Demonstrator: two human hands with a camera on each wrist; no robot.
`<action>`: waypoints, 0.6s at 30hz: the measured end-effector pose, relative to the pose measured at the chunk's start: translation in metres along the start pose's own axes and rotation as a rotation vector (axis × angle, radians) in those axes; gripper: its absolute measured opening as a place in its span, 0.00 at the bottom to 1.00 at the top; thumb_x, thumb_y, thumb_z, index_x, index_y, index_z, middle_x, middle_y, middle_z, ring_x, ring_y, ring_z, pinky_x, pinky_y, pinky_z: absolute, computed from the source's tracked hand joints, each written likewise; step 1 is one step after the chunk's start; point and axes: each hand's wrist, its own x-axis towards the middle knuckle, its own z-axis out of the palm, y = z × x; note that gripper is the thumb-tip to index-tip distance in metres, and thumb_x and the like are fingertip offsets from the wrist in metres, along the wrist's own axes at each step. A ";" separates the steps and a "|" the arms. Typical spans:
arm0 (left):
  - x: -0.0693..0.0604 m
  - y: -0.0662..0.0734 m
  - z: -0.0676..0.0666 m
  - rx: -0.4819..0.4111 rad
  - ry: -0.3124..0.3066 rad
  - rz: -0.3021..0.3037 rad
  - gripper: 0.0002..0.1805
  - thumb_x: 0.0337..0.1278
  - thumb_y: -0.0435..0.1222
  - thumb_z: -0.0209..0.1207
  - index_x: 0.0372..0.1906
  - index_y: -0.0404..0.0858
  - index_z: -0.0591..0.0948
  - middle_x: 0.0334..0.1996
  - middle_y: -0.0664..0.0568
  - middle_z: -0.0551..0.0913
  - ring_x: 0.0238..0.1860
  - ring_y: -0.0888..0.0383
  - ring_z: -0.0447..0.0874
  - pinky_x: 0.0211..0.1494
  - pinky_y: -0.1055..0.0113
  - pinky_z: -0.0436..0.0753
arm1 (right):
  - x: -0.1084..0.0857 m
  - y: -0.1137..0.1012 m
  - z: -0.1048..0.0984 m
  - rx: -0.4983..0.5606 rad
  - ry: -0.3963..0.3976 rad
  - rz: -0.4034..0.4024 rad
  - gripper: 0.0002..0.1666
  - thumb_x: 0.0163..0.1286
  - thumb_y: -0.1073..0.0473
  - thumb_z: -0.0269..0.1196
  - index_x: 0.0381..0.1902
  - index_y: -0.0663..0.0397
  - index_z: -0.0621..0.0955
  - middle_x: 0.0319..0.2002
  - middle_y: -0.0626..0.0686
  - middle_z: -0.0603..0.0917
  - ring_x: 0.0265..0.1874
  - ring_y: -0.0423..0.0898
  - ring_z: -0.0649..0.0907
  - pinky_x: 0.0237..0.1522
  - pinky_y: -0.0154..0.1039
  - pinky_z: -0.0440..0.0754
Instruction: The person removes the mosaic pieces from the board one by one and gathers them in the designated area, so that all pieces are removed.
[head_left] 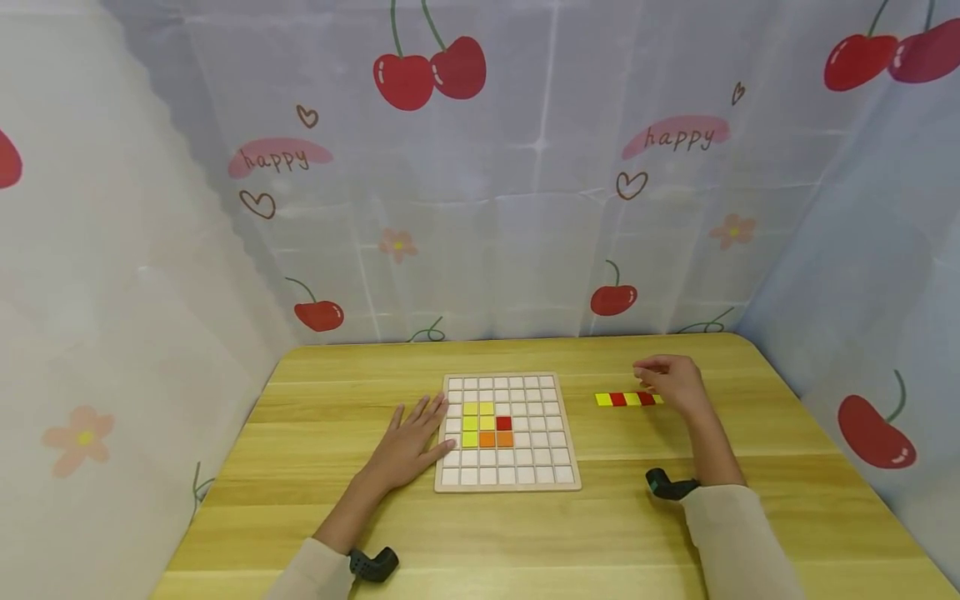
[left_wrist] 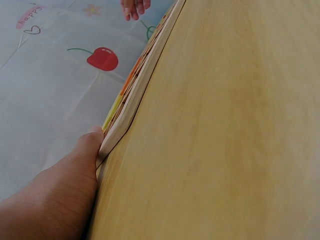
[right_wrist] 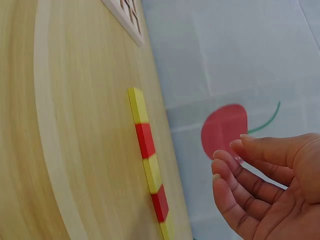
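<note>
A square wooden board [head_left: 508, 483] with a grid of white squares lies mid-table, holding yellow, yellow-green, orange and red tiles on its left half. My left hand [head_left: 407, 446] rests with fingers spread on its left edge; the left wrist view shows that hand [left_wrist: 65, 185] at the board's corner [left_wrist: 117, 135]. To the right, a row of alternating yellow and red tiles [head_left: 617, 399] lies on the table. My right hand [head_left: 675, 383] hovers just above the row's right end, fingers loosely bent. In the right wrist view the hand [right_wrist: 270, 185] shows nothing between its fingers, beside the row [right_wrist: 146, 141].
The light wooden table [head_left: 495, 542] has a rounded back edge. Pale curtains [head_left: 510, 183] printed with cherries and flowers hang behind it and at both sides. Dark bands [head_left: 375, 565] sit at both wrists.
</note>
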 end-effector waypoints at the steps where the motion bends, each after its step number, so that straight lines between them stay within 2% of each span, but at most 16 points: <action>1: 0.000 0.000 0.000 0.000 -0.001 0.000 0.44 0.74 0.65 0.42 0.82 0.43 0.52 0.82 0.52 0.49 0.81 0.46 0.46 0.76 0.35 0.44 | 0.000 -0.002 0.002 0.001 -0.009 0.000 0.19 0.77 0.59 0.61 0.55 0.71 0.82 0.47 0.69 0.85 0.44 0.63 0.86 0.45 0.47 0.87; 8: 0.001 0.001 -0.002 0.008 -0.005 0.000 0.44 0.74 0.64 0.42 0.82 0.43 0.53 0.82 0.52 0.49 0.81 0.46 0.46 0.76 0.35 0.44 | -0.002 -0.015 0.015 0.000 -0.019 -0.021 0.19 0.77 0.58 0.61 0.56 0.69 0.82 0.47 0.69 0.85 0.45 0.65 0.86 0.47 0.53 0.86; 18: 0.000 0.000 0.000 0.005 -0.012 -0.006 0.44 0.74 0.65 0.41 0.82 0.44 0.51 0.82 0.53 0.48 0.81 0.46 0.46 0.77 0.35 0.44 | -0.003 -0.031 0.034 0.021 -0.072 -0.085 0.16 0.75 0.61 0.63 0.52 0.69 0.84 0.45 0.66 0.86 0.41 0.63 0.86 0.45 0.54 0.86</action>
